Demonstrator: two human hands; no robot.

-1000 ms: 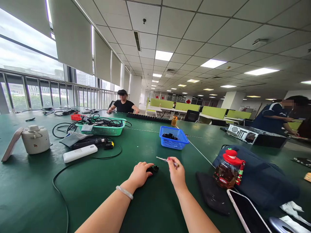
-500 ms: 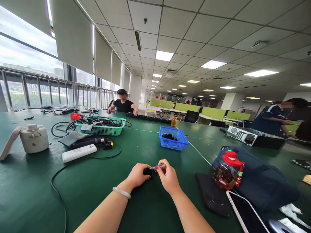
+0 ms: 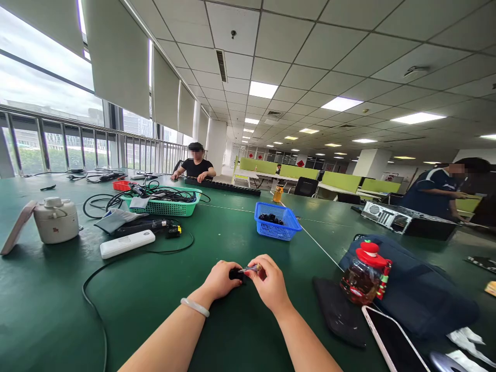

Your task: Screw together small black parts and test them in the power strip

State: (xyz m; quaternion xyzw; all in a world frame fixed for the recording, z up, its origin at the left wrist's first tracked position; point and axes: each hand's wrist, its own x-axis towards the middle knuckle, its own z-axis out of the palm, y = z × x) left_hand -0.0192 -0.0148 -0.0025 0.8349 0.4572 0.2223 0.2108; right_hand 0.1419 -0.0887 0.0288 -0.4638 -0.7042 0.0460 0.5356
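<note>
My left hand [image 3: 221, 279] is closed around a small black part [image 3: 236, 274] and steadies it low over the green table. What kind of part it is cannot be made out, since the fingers cover most of it. In my right hand [image 3: 270, 283], thumb and fingers pinch a small screwdriver [image 3: 253, 268] with a thin metal shaft. Its tip points left and meets the black part or lies just over it. Beyond both hands stands a blue plastic basket [image 3: 277, 232] with several small black pieces [image 3: 271, 218] in it.
A green basket of cables [image 3: 163, 207], a white power bank-like bar [image 3: 127, 244] and a white pot [image 3: 56, 221] lie left. At right are a red-lidded jar [image 3: 360, 279], a black pouch [image 3: 339, 312], a phone [image 3: 395, 338] and a computer case [image 3: 406, 219]. Two people work farther off.
My right hand has turned slightly, and more of the screwdriver shows now, lying flatter. Across the table, the person's hand and a long black strip have shifted left.
</note>
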